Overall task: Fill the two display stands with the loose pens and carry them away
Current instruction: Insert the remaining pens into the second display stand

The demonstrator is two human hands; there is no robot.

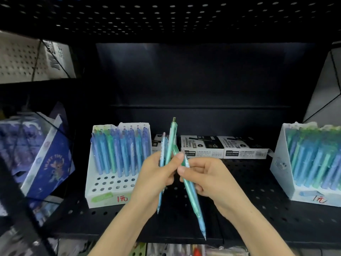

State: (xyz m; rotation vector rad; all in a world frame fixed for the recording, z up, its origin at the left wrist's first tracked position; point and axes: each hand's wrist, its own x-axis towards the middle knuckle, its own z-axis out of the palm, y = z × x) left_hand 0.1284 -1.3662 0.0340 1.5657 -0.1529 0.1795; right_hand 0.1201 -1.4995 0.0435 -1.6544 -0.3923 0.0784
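— While gripping translucent blue and green pens [167, 159], closed around them, tips down: left hand [155, 174], just past 6 o'clock from centre.
— And at 5 o'clock?
— Right hand [206, 174], pinching slanted green-and-blue pens [191, 193] between thumb and curled fingers, points aimed toward 5 o'clock. Thumbs almost touching; the two bundles crossing near the knuckles.
— Underneath?
— Black perforated metal shelf [258, 209], spanning 3 to 9 o'clock.
— Farther back, toward 9 o'clock?
— White plastic display stand with round holes [108, 187], upright on the shelf, rear rows packed with blue and green pens, front rows of holes bare; red handwritten price on its front lip.
— And 3 o'clock?
— Second white display stand [280, 159], crammed with blue and green pens, cut off by the frame edge, same red price mark.
— Between them?
— White-and-black permanent marker boxes [223, 146], lying flat, at the back, beyond both hands.
— Far left?
— Dark blue illustrated boxes [49, 163], leaning, blurred.
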